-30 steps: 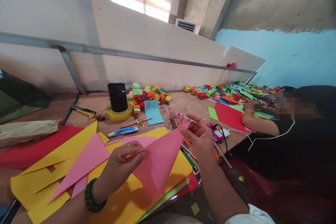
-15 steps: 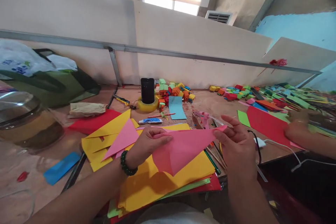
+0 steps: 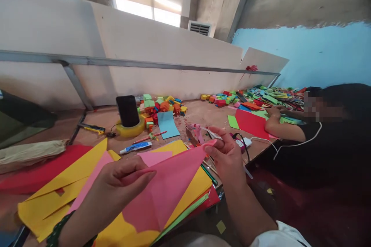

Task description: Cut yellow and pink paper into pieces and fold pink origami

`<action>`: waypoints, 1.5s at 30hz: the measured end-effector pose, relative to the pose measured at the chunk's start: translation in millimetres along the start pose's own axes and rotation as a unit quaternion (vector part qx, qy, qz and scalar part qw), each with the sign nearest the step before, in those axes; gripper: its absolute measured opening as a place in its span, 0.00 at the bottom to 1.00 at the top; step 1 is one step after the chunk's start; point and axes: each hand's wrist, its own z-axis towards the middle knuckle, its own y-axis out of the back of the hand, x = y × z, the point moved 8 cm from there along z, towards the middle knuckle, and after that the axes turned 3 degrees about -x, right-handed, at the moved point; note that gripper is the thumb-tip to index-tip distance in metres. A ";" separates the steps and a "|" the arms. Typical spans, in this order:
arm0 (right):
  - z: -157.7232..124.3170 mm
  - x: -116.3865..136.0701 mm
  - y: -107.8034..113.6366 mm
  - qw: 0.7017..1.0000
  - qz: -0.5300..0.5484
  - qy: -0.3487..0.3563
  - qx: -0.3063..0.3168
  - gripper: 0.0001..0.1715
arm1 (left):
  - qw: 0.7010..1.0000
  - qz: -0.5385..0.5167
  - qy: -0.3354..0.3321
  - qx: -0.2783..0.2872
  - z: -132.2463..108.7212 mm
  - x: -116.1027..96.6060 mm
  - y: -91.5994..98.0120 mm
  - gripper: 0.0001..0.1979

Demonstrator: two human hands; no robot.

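A folded sheet of pink paper [image 3: 168, 189] is stretched between my two hands, its folded edge upward. My left hand [image 3: 124, 179], with a dark green bead bracelet at the wrist, pinches one end of that edge. At the other end my right hand [image 3: 224, 152] grips the corner between thumb and fingers. Below the sheet lies a stack of yellow paper [image 3: 193, 197], with green and red sheets under it. Left of it rest cut yellow paper pieces [image 3: 66, 175] and another pink piece [image 3: 92, 179], partly behind my left arm.
A phone [image 3: 128, 111] leans in a tape roll [image 3: 130, 128] beside small folded paper blocks [image 3: 165, 106]. A blue tube [image 3: 135, 147], a pink glue gun [image 3: 197, 133] and a cutter knife [image 3: 93, 128] lie about. At right a co-worker [image 3: 327, 139] leans near red paper [image 3: 252, 123].
The view has turned to the right, bringing the co-worker further into sight. Both hands still hold the pink paper; my left hand appears lower and closer.
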 end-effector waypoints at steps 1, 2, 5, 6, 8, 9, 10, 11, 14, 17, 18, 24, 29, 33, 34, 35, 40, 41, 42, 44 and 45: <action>0.0 0.7 0.3 1.000 0.006 -0.002 0.000 0.33 | 1.000 0.006 0.008 0.006 -1.0 1.5 0.7 0.21; 0.2 1.3 0.7 1.000 0.013 -0.004 0.000 0.32 | 1.000 0.009 0.015 0.013 -1.6 3.5 1.1 0.21; 1.9 2.4 2.9 0.999 0.033 0.001 -0.008 0.32 | 0.999 -0.002 0.040 0.024 -1.6 14.5 1.3 0.21; 2.4 2.1 3.6 0.999 0.035 0.003 -0.010 0.32 | 0.998 -0.011 0.054 0.026 -1.4 20.5 0.8 0.21; 3.2 -0.2 4.5 0.999 0.031 0.006 -0.015 0.31 | 0.995 -0.035 0.086 0.032 -1.7 35.3 -1.8 0.22; 3.6 -2.2 5.1 1.000 0.025 0.007 -0.017 0.31 | 0.992 -0.049 0.106 0.038 -2.3 44.2 -4.3 0.22; 4.0 -5.1 5.9 1.000 0.018 0.007 -0.019 0.30 | 0.989 -0.063 0.128 0.047 -3.3 53.6 -7.6 0.22; 4.9 -8.8 7.3 1.000 0.012 0.008 -0.021 0.29 | 0.984 -0.077 0.153 0.058 -4.7 63.3 -11.7 0.22; 10.8 -23.1 18.5 0.999 0.000 0.013 -0.034 0.27 | 0.965 -0.111 0.220 0.090 -9.6 87.7 -24.8 0.22; 21.8 -36.6 40.6 0.997 0.010 0.024 -0.075 0.25 | 0.957 -0.140 0.238 0.089 -11.0 96.9 -31.5 0.22; 25.5 -41.0 46.7 0.996 0.022 0.020 -0.088 0.24 | 0.955 -0.149 0.243 0.080 -11.1 98.1 -31.9 0.22; 13.6 -78.9 13.7 0.990 -0.010 -0.138 0.030 0.22 | 0.937 -0.202 0.281 0.044 -13.1 93.3 -34.9 0.22; -26.2 -94.9 -16.6 0.984 -0.054 -0.158 0.069 0.38 | 0.947 -0.200 0.251 0.033 -10.5 79.5 -36.7 0.22; -31.3 -92.8 -17.6 0.986 -0.073 -0.138 0.057 0.39 | 0.951 -0.201 0.231 0.034 -10.6 75.7 -36.0 0.21; -31.0 -91.1 -17.4 0.986 -0.079 -0.132 0.059 0.39 | 0.953 -0.199 0.226 0.034 -10.8 75.1 -35.5 0.20; -30.9 -89.2 -16.9 0.987 -0.086 -0.126 0.059 0.38 | 0.955 -0.194 0.220 0.034 -10.8 74.1 -34.8 0.20; -34.2 -79.3 -14.8 0.988 -0.112 -0.094 0.046 0.35 | 0.966 -0.167 0.194 0.038 -11.1 68.0 -32.8 0.20; -35.1 -77.8 -14.7 0.988 -0.114 -0.090 0.043 0.34 | 0.967 -0.165 0.191 0.039 -11.3 67.3 -33.0 0.21; -35.8 -76.4 -14.7 0.989 -0.115 -0.087 0.042 0.33 | 0.968 -0.162 0.188 0.038 -11.5 66.8 -32.9 0.21; -36.7 -74.7 -14.8 0.989 -0.116 -0.084 0.041 0.33 | 0.970 -0.154 0.182 0.036 -11.7 66.1 -32.5 0.21; -36.9 -74.3 -14.8 0.989 -0.115 -0.083 0.042 0.33 | 0.971 -0.151 0.180 0.034 -11.8 65.7 -32.0 0.21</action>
